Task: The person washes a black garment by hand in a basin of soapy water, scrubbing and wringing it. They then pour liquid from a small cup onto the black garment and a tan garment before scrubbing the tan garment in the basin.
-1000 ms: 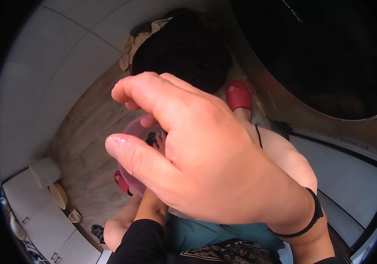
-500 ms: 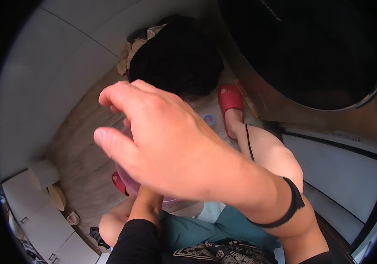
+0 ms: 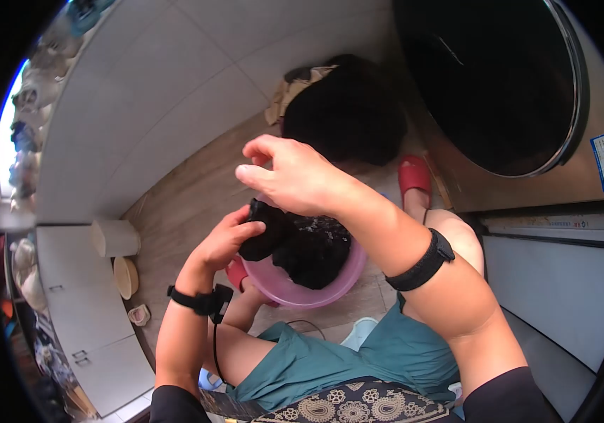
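My left hand (image 3: 228,236) is closed on a bunched part of a wet-looking black cloth (image 3: 263,240) at the left side of a pink plastic basin (image 3: 284,290). More of the black fabric (image 3: 319,257) lies in the basin, with whitish specks like suds on it. Above the basin's far edge hovers my right hand (image 3: 284,173), fingers bent and thumb apart, holding nothing visible. Its wrist and forearm hide part of the basin's far right rim.
A dark heap of clothes (image 3: 348,113) lies on the floor beyond the basin. To the right stands a metallic panel with a large round black glossy disc (image 3: 492,84). Red slippers (image 3: 415,176) are on my feet. A white bin (image 3: 115,238) and pale basin (image 3: 126,277) stand left.
The view has shifted, uncovering the basin and my left hand, which were mostly hidden behind my right hand. My right hand now appears farther from the camera, over the basin.
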A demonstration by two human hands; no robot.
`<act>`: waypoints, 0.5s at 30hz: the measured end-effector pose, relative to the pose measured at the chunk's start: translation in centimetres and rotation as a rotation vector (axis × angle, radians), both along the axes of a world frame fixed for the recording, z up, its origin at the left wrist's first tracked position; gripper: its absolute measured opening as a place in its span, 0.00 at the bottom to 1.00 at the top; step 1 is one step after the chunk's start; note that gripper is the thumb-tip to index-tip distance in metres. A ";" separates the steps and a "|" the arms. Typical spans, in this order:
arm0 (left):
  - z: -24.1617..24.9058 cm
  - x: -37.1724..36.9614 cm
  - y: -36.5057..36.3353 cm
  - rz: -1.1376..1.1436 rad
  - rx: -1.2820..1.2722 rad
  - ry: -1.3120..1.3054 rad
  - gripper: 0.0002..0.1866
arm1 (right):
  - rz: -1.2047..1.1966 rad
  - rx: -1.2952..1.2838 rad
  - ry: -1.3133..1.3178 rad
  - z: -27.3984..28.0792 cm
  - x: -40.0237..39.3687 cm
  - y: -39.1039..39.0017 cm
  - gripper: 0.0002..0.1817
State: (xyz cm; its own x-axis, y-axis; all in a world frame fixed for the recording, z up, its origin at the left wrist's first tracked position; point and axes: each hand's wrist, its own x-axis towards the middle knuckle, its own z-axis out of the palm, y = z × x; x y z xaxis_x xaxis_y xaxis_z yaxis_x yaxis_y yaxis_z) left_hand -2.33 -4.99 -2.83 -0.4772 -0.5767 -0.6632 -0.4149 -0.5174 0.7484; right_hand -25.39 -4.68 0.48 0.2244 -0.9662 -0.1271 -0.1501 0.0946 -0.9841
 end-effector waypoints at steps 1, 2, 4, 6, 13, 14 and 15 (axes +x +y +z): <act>1.7 0.9 0.7 0.079 0.016 0.071 0.26 | 0.038 0.027 0.022 0.3 0.5 0.4 0.29; 3.4 1.4 1.6 0.131 -0.014 0.122 0.25 | 0.058 0.024 -0.011 0.1 1.4 0.7 0.32; 5.7 2.0 3.3 0.231 -0.071 0.230 0.23 | 0.095 0.025 -0.068 -1.8 3.4 1.2 0.37; 5.4 2.9 4.2 0.338 -0.114 0.381 0.27 | 0.159 0.056 -0.156 -3.0 5.4 1.7 0.45; 0.9 3.3 6.0 0.556 -0.088 0.723 0.36 | 0.212 0.205 -0.306 -2.7 6.8 3.6 0.33; 0.6 3.5 5.9 0.538 -0.128 0.653 0.37 | 0.196 0.246 -0.337 -3.1 7.0 3.3 0.29; 0.4 3.6 5.7 0.524 -0.168 0.604 0.36 | 0.181 0.204 -0.321 -3.2 7.2 3.2 0.21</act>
